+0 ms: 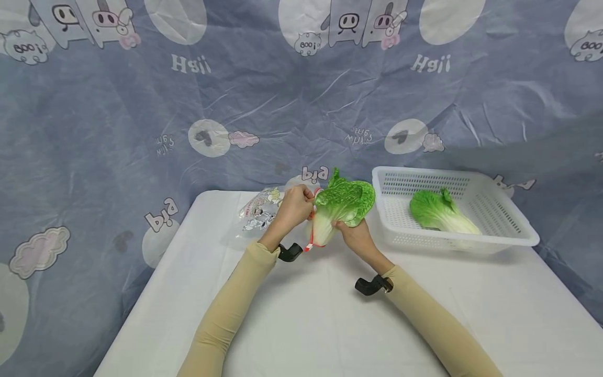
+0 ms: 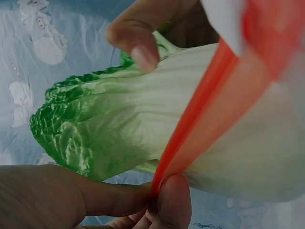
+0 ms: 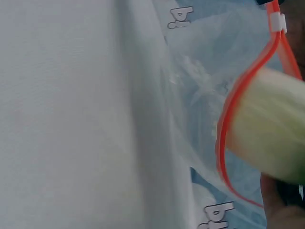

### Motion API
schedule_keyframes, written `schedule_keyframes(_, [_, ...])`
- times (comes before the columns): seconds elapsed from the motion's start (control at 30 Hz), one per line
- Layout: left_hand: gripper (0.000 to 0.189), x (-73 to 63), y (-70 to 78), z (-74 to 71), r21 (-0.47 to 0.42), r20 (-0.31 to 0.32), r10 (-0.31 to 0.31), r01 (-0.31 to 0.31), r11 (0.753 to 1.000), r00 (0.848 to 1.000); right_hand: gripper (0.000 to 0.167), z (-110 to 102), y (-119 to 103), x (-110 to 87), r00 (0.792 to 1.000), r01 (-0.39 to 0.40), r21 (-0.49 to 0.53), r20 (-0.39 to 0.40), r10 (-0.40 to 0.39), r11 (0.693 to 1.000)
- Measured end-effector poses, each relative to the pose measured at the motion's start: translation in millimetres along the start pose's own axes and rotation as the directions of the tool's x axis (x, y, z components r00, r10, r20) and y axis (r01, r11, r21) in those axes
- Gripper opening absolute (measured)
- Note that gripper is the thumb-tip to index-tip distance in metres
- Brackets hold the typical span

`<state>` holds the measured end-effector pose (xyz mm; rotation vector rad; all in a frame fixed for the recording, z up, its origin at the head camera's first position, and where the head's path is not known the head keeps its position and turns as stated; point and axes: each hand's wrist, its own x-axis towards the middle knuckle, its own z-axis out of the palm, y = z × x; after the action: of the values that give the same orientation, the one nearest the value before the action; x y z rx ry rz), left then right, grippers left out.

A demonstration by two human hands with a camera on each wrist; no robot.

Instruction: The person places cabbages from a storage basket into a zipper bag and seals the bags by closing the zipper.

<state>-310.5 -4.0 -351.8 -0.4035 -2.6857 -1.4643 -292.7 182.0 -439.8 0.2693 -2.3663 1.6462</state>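
A head of napa cabbage [image 1: 343,201] is held up over the table, its pale base pointing into the mouth of a clear zip bag [image 1: 258,215] printed with cartoon figures. My right hand [image 1: 356,236] grips the cabbage from the right side. With thumb and forefinger, my left hand [image 1: 293,205] pinches the bag's red zip edge [image 2: 198,117]. In the left wrist view this red band crosses the white stalk, with the leafy end outside the bag. A white slider [image 3: 277,22] sits on the red edge in the right wrist view.
On the right of the white table [image 1: 325,319] stands a white perforated basket [image 1: 513,222] holding another cabbage [image 1: 440,212]. A grey-blue printed cloth [image 1: 292,104] hangs behind the table. Each wrist carries a black camera mount [image 1: 372,285].
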Motion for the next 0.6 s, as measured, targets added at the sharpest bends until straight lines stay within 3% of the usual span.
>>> schedule_keyframes(0.13, [0.008, -1.6, 0.5, -1.1, 0.036, 0.013, -0.007, 0.006, 0.999, 1.0, 0.049, 4.8, 9.7, -0.8, 0.985, 0.017, -0.005, 0.173, -0.016, 1.0])
schedule_keyframes(0.3, [0.012, -4.3, 2.4, 0.0, 0.109, 0.04, 0.001, -0.006, 0.994, 0.999, 0.041, 3.0, 19.5, -1.9, 0.942, 0.009, 0.064, 0.333, -0.029, 0.998])
schedule_keyframes(0.47, [0.015, -7.7, 4.9, -1.6, 0.157, 0.088, 0.019, -0.032, 0.987, 0.996, 0.046, 8.4, 25.7, -3.3, 0.922, 0.032, 0.051, 0.384, -0.049, 0.998])
schedule_keyframes(0.6, [0.021, -7.8, 5.6, -5.2, 0.161, 0.148, 0.014, -0.038, 0.986, 0.989, 0.051, 16.4, 28.3, -4.1, 0.933, 0.055, -0.007, 0.356, -0.049, 0.998])
